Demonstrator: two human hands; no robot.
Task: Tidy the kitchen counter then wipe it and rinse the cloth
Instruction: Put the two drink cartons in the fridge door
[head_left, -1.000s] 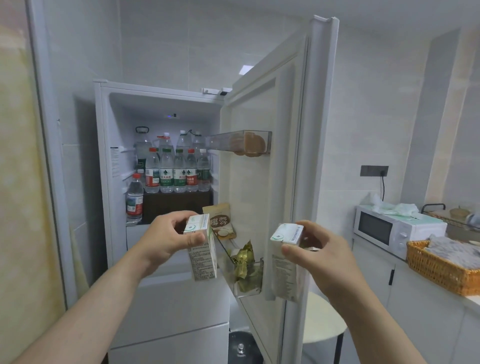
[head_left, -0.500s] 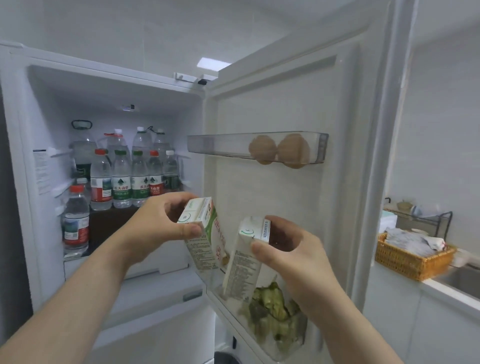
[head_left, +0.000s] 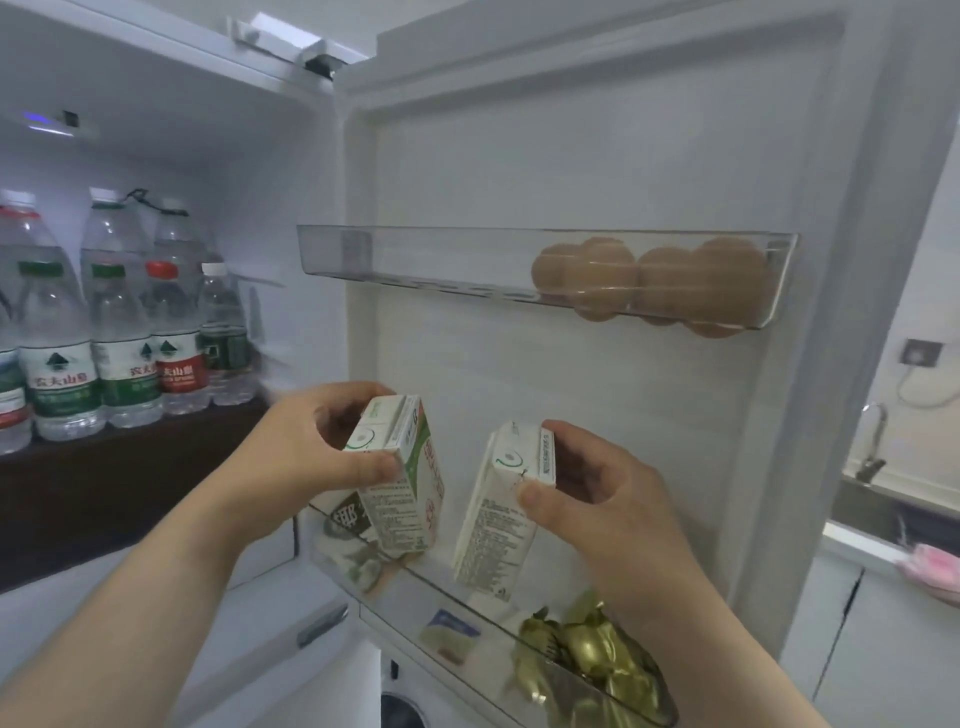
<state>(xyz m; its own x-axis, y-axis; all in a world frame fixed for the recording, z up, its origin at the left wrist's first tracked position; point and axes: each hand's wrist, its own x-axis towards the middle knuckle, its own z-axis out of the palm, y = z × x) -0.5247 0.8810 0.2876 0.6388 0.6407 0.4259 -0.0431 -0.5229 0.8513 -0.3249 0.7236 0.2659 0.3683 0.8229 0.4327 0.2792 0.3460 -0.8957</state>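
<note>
- My left hand (head_left: 291, 457) grips one milk carton (head_left: 402, 478), my right hand (head_left: 597, 499) the other carton (head_left: 501, 514), above the lower door shelf (head_left: 467, 603).
- Both stand near upright, tops tilted toward me.
- Gold packets (head_left: 592, 654) sit in the shelf; eggs (head_left: 649, 283) rest higher up.

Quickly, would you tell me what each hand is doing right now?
Left hand: closed on a green-and-white carton, held by its top.
Right hand: closed on a white carton, held by its top.
</note>
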